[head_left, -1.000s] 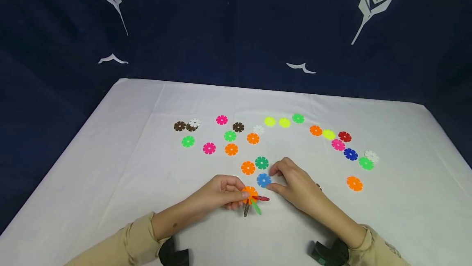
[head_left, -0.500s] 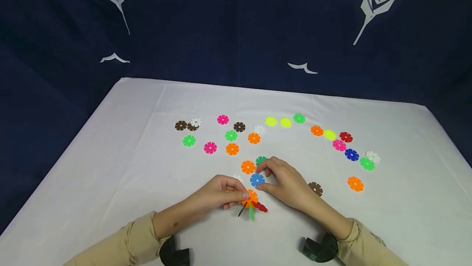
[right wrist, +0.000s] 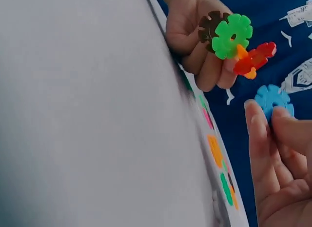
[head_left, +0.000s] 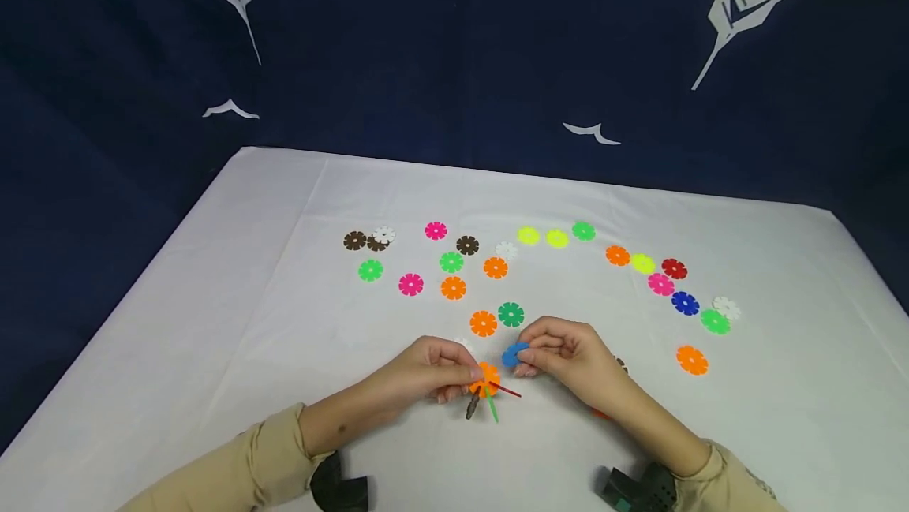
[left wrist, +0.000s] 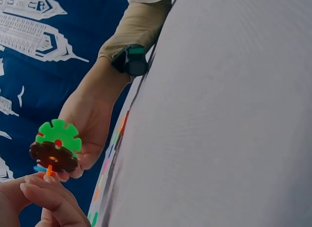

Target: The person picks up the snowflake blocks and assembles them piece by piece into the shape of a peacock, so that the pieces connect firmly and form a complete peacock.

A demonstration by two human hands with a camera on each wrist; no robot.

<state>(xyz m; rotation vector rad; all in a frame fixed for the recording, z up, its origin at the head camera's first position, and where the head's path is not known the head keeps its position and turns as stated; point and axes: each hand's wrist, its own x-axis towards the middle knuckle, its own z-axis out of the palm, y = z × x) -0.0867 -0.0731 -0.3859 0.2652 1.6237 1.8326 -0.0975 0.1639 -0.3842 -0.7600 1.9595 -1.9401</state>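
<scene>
My left hand (head_left: 435, 370) pinches an orange snowflake disc (head_left: 487, 380), a flat plastic piece with a notched rim. Three more discs stick out of its slots: a brown one (head_left: 472, 405), a green one (right wrist: 235, 29) and a red one (right wrist: 256, 58). Just to the right, my right hand (head_left: 568, 354) pinches a blue snowflake disc (right wrist: 273, 96) between thumb and fingers. The blue disc is apart from the orange one, tilted toward it in the head view. Close behind the hands lie a teal-green disc (head_left: 510, 315) and another orange disc (head_left: 484, 323).
Several loose discs spread over the white table (head_left: 284, 386), among them pink (head_left: 410, 285), yellow (head_left: 557, 238) and dark blue (head_left: 685, 304) ones. Partly hidden by the right forearm is a brown disc (head_left: 622, 364). A dark blue printed curtain (head_left: 426, 46) hangs behind.
The right hand first shifted left around the blue disc, then came back right pinching it, its fingers now more curled. The joined discs in the left hand have turned a little.
</scene>
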